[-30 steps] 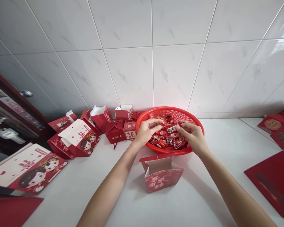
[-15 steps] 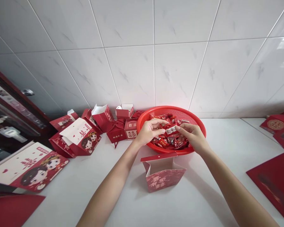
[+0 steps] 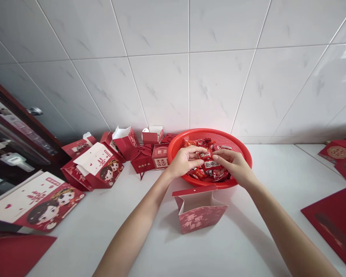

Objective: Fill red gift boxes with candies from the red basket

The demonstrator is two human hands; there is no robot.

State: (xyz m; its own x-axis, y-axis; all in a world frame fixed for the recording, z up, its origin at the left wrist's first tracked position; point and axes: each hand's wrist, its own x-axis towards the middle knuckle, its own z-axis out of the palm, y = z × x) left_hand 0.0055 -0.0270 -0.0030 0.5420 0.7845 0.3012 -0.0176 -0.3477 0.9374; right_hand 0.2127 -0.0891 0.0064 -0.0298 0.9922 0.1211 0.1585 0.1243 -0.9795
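Observation:
Over the red basket [image 3: 209,133], my left hand [image 3: 184,161] and my right hand [image 3: 233,163] are close together, fingers pinched. A small red wrapped candy [image 3: 205,156] sits between their fingertips, touched by both. Right below it shows a second candy with a white label and dark lettering [image 3: 212,165]; I cannot tell whether fingers hold it too. Several more red wrapped candies [image 3: 197,174] fill the basket beneath. An open-topped red paper box [image 3: 202,219] with a pale inside stands on the counter, between my forearms and in front of the basket.
Several red gift boxes [image 3: 142,158] stand left of the basket along the tiled wall [image 3: 161,88]. At the left are a box with cartoon figures [image 3: 50,200] and a dark cabinet with keys [image 3: 15,161]. More red packets [image 3: 334,221] lie on the white counter [image 3: 265,165] at right.
Earlier the white-labelled candy was between my fingertips. Now a red candy is there, and the white-labelled one shows slightly lower. The paper box has not moved.

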